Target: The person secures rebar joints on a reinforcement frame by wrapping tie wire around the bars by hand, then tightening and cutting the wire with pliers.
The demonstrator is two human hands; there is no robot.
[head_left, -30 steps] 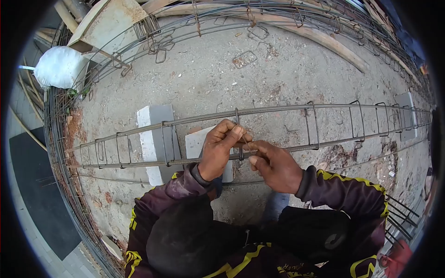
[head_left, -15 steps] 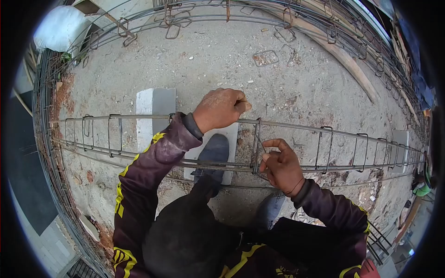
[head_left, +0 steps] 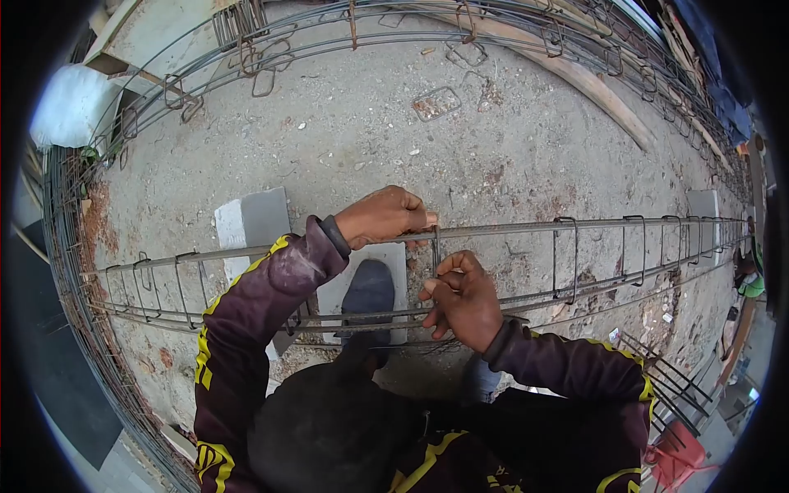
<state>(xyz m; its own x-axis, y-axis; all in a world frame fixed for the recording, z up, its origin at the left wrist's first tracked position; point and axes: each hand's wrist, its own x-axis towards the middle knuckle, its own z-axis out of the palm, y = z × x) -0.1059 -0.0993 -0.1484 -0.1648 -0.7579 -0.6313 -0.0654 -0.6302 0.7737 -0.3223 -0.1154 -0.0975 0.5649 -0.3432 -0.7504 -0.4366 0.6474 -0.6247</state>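
Note:
A long rebar cage (head_left: 526, 230) with square stirrups runs across in front of me at lower-leg height. My left hand (head_left: 386, 218) is closed at its upper bar, with the fingertips on the top corner of one stirrup (head_left: 436, 253). My right hand (head_left: 464, 304) is just below and to the right, thumb and fingers pinched beside that same stirrup. Thin dark tie wires (head_left: 440, 347) stick out under the right hand; their held part is hidden by the fingers.
My shoe (head_left: 368, 292) rests on a pale block (head_left: 329, 297) under the cage. Another white-grey block (head_left: 255, 218) lies left. More rebar cages (head_left: 316, 57) curve along the back, near a wooden pole (head_left: 604, 103). A loose stirrup (head_left: 436, 104) lies on the dusty ground. A red chair (head_left: 678, 452) is lower right.
My left hand has come down onto the upper bar at the stirrup. My right hand has moved left, closer to the stirrup. The camera view has shifted slightly.

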